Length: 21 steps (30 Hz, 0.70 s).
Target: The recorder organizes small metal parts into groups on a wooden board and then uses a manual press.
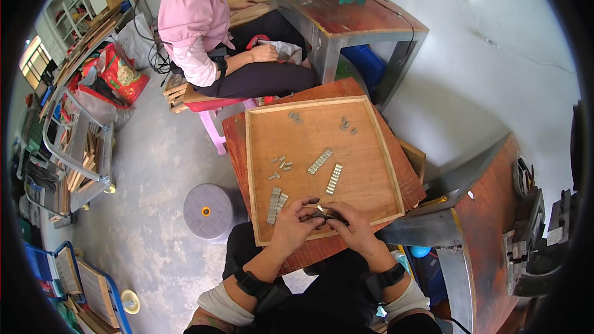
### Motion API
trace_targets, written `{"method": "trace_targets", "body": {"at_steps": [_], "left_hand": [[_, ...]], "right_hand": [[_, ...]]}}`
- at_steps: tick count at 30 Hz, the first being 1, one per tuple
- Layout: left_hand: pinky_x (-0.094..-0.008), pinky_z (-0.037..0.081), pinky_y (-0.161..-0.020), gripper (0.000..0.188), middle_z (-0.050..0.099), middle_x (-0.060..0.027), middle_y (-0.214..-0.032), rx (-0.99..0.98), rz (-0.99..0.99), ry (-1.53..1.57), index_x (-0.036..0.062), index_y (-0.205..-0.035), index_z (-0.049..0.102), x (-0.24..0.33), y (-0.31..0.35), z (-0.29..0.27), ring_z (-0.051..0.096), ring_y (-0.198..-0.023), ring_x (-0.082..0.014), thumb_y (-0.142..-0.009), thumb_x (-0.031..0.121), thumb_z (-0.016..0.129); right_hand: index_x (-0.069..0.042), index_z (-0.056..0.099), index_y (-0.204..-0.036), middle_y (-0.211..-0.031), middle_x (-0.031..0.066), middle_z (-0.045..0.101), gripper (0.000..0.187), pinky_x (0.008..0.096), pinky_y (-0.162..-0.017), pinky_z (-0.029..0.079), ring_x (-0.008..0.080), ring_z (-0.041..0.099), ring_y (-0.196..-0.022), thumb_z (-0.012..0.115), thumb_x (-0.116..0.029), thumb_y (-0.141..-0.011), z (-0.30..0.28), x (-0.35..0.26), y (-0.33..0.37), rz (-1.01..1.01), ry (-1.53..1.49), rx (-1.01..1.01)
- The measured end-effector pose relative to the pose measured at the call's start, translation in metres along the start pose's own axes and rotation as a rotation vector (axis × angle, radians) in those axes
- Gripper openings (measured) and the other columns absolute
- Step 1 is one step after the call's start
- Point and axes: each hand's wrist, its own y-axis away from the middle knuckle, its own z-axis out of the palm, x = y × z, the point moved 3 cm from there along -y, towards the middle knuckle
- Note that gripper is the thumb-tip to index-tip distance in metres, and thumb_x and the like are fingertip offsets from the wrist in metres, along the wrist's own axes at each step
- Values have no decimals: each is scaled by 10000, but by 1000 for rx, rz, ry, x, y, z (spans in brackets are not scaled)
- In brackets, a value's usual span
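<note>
Head view, looking down.

Left hand: at the near edge of the tray, fingers curled in, tips pinching the left end of a small metal strip.

Right hand: just beside the left hand, fingers bent and closed on the right end of the same strip. Both hands hold it together, slightly above the tray's near rim. Its detail is too small to tell.

Tray: shallow, square, wooden, with a raised rim; rests on a reddish table in front of the person.

Strips on the tray floor:
- pair of strips, side by side, near the left hand, almost touching it.
- slanted strip, mid-tray.
- upright strip, just right of the slanted one, apart from it.

Loose pieces: a small scatter left of centre. Far pieces: a few more by the far rim.

Stool: grey, round, orange spot on top; on the floor left of the table.

Second person: pink top, dark trousers, seated on a pink stool beyond the table, hands in lap at a grey bag.

Workbench: red-topped, grey frame, behind the tray, a green machine foot on it.

Right bench: red top, dark metal parts along its far right edge.

Cart: grey metal, at far left, holding wooden slats.
</note>
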Motion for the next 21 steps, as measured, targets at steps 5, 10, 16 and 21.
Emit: {"method": "trace_targets", "body": {"at_steps": [5, 10, 16, 21], "left_hand": [[-248, 511, -714, 385, 611, -134, -902, -14, 4, 49, -42, -1134, 433, 5, 7, 1, 597, -813, -151, -774, -84, 562], [-259, 497, -726, 325, 608, -119, -914, -15, -1, 241, -37, -1099, 470, -6, 13, -5, 591, -812, -152, -788, -56, 565], [-280, 480, -724, 246, 598, -81, -894, -110, -61, 675, -13, -1052, 502, -14, 12, 1, 587, -765, -163, -825, 50, 570], [-341, 482, -704, 265, 583, -83, -894, -190, -75, 711, 13, -1054, 475, -3, 19, 7, 579, -774, -198, -825, 98, 579]], "right_hand": [[-73, 574, -1043, -811, 106, 578, 290, 318, -624, 481, 291, 590, -726, 591, -13, -760, 2, -10, 6, -295, 301, -47], [-39, 561, -1047, -853, 120, 605, 281, 294, -647, 488, 249, 611, -765, 593, -15, -768, 4, -23, 11, -175, 188, -16], [-5, 547, -1047, -879, 135, 619, 261, 281, -674, 489, 205, 620, -781, 574, -12, -788, 4, -36, 27, -35, 38, 4], [-6, 581, -1001, -869, 113, 591, 212, 277, -685, 468, 190, 586, -779, 566, -5, -790, -9, -38, 20, -107, 34, 125]]}}
